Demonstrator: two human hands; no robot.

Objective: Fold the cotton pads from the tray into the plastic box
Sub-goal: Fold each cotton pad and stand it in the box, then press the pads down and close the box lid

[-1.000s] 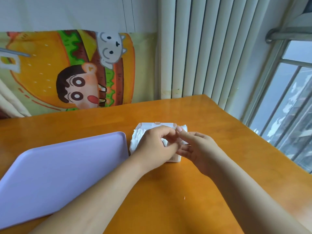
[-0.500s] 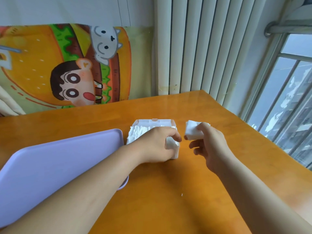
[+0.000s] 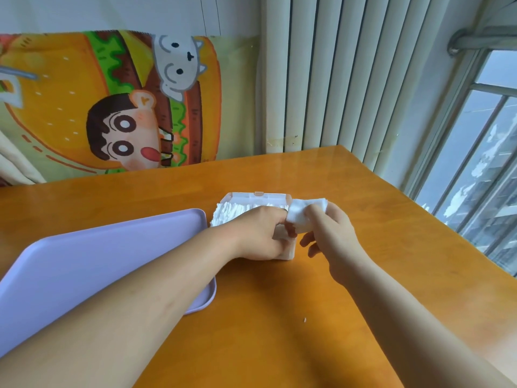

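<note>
Left grip (image 3: 260, 233): curled over the plastic box (image 3: 260, 196), centre frame.
Right grip (image 3: 333, 233): pinching a folded cotton pad (image 3: 302, 214) at the box's right end.
Progress: box looks packed; tray (image 3: 98, 261), lower left, shows none; I judge it nearly done.

left hand (image 3: 260, 233): over the plastic box (image 3: 260, 196), my fingers curled round its right side.
right hand (image 3: 333, 236): I pinch a folded cotton pad (image 3: 305, 214) at the box's right edge.
box: crammed with stacked pads (image 3: 237, 210), on the orange table (image 3: 377, 233).
tray (image 3: 98, 261): lilac, just left of the box, under my forearm.
</note>
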